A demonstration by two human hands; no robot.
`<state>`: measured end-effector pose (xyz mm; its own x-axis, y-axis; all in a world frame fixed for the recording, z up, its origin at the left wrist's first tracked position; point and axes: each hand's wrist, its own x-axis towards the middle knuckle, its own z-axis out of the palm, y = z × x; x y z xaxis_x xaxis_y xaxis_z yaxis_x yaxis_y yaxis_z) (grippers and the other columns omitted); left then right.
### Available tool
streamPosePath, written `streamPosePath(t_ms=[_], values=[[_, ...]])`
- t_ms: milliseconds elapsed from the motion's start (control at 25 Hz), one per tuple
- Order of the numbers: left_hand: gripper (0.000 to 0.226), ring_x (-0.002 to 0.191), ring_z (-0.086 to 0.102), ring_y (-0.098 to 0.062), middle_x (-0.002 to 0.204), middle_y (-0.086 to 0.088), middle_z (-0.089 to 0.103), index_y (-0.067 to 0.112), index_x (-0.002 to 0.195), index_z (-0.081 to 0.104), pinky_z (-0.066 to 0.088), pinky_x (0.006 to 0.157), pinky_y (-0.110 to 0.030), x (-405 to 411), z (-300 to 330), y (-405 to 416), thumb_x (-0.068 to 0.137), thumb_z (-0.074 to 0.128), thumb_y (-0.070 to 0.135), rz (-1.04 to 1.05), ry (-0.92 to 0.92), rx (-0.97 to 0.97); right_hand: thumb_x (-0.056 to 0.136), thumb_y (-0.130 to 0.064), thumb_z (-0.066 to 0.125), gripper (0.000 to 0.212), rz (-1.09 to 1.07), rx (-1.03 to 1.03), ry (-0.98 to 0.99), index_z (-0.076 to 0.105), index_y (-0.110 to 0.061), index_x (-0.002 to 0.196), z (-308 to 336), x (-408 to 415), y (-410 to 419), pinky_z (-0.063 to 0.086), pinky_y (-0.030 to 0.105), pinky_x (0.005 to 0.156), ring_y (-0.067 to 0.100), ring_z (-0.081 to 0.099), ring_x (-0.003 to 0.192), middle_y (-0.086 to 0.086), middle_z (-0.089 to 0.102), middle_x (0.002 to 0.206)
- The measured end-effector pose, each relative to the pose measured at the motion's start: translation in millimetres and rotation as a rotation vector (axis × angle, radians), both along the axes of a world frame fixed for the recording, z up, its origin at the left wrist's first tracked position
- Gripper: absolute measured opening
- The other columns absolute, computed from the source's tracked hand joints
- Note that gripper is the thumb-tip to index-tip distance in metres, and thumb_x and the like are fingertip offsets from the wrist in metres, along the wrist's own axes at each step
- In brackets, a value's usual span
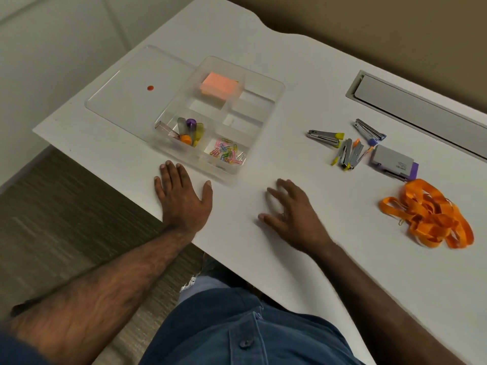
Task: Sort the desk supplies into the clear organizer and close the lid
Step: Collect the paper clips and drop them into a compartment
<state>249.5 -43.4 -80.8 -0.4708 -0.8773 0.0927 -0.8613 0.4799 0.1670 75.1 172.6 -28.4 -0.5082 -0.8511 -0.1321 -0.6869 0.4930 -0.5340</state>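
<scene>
The clear organizer point(274, 86) stands open on the white desk point(263, 259). Inside it are an orange sticky-note pad point(220, 86), small coloured tubes point(190, 130) and coloured paper clips point(228, 152). Its clear lid point(131, 85) with a red dot lies flat to its left. Several small staplers point(347, 148), a grey and purple staple box point(394, 163) and an orange lanyard bundle point(429, 214) lie on the right. My left hand point(180, 196) rests flat on the desk just in front of the organizer. My right hand point(292, 212) sits spread on the desk, holding nothing.
A grey cable hatch point(411, 106) is set into the desk at the back right. The desk's front edge runs diagonally past my left wrist, with carpeted floor point(66, 206) below. Two organizer compartments on the right side hold nothing.
</scene>
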Motion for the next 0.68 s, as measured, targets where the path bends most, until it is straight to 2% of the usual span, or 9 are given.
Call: streamPosePath(t_ms=[40,120,200,320,400,480,560,600,680], values=[[0.09,0.161,0.01,-0.034,0.17,-0.024,0.017,-0.004,0.159,0.023,0.012,0.129,-0.056,-0.1,0.2,-0.1,0.099,0.03,0.063,-0.001,-0.001,0.003,0.098,-0.05,0.065,0.061,0.08,0.017,0.088,0.056,-0.015,0.147,-8.3,7.1,8.5,0.027,0.046,0.124,0.031,0.031,0.153,0.014,0.04,0.162],[0.09,0.161,0.01,-0.034,0.17,-0.024,0.017,-0.003,0.16,0.023,0.012,0.129,-0.056,-0.3,0.6,0.3,0.099,0.03,0.063,-0.003,-0.002,0.005,0.104,-0.039,0.059,0.049,0.159,-0.044,0.2,0.059,-0.011,0.144,-20.1,15.1,25.9,0.032,0.048,0.121,0.034,0.037,0.15,0.015,0.044,0.159],[0.09,0.161,0.01,-0.034,0.17,-0.024,0.017,-0.003,0.16,0.023,0.012,0.129,-0.056,-0.4,0.6,0.5,0.099,0.029,0.064,-0.004,0.001,0.004,0.105,-0.025,0.06,0.035,0.155,-0.142,0.273,0.066,-0.009,0.135,-24.1,14.2,41.9,0.042,0.045,0.115,0.033,0.049,0.14,0.013,0.057,0.148],[0.091,0.161,0.01,-0.034,0.17,-0.024,0.017,-0.003,0.16,0.023,0.012,0.129,-0.055,-0.4,0.0,0.1,0.099,0.028,0.064,-0.006,-0.003,0.0,0.101,-0.014,0.065,0.028,0.101,-0.15,0.342,0.071,-0.009,0.128,-19.8,4.8,60.3,0.05,0.046,0.106,0.033,0.058,0.131,0.011,0.065,0.138],[0.091,0.16,0.011,-0.035,0.169,-0.025,0.019,-0.004,0.159,0.024,0.012,0.129,-0.056,-0.2,-0.6,0.6,0.099,0.028,0.064,-0.007,0.003,-0.005,0.102,-0.015,0.062,0.03,0.063,-0.105,0.326,0.07,-0.008,0.13,-14.9,0.2,68.1,0.05,0.047,0.105,0.033,0.057,0.131,0.012,0.063,0.14],[0.091,0.16,0.011,-0.035,0.169,-0.025,0.019,-0.004,0.159,0.025,0.012,0.129,-0.056,0.1,-0.9,0.7,0.099,0.028,0.064,-0.005,0.002,-0.008,0.105,-0.017,0.057,0.037,0.081,-0.043,0.303,0.062,-0.007,0.141,-11.8,0.6,74.1,0.045,0.046,0.113,0.034,0.049,0.139,0.015,0.054,0.15],[0.091,0.16,0.011,-0.035,0.169,-0.025,0.019,-0.004,0.159,0.024,0.012,0.129,-0.056,0.1,-0.6,0.8,0.099,0.028,0.064,-0.008,0.005,-0.002,0.103,-0.007,0.053,0.047,0.137,0.03,0.307,0.051,-0.007,0.15,-9.6,4.1,80.6,0.038,0.044,0.12,0.034,0.039,0.149,0.017,0.043,0.16],[0.091,0.16,0.011,-0.035,0.169,-0.025,0.019,-0.004,0.159,0.024,0.011,0.129,-0.056,0.0,-0.4,0.7,0.099,0.028,0.064,-0.009,0.006,-0.001,0.1,0.001,0.053,0.053,0.15,0.054,0.309,0.05,-0.007,0.152,-8.5,6.4,83.2,0.039,0.043,0.12,0.034,0.037,0.15,0.016,0.042,0.161],[0.091,0.16,0.011,-0.035,0.169,-0.025,0.018,-0.004,0.159,0.023,0.011,0.129,-0.056,0.3,0.0,0.7,0.099,0.028,0.064,-0.01,0.001,0.0,0.094,0.008,0.053,0.054,0.137,0.071,0.319,0.058,-0.007,0.145,-4.8,8.5,85.1,0.051,0.043,0.109,0.034,0.047,0.143,0.013,0.05,0.155]])
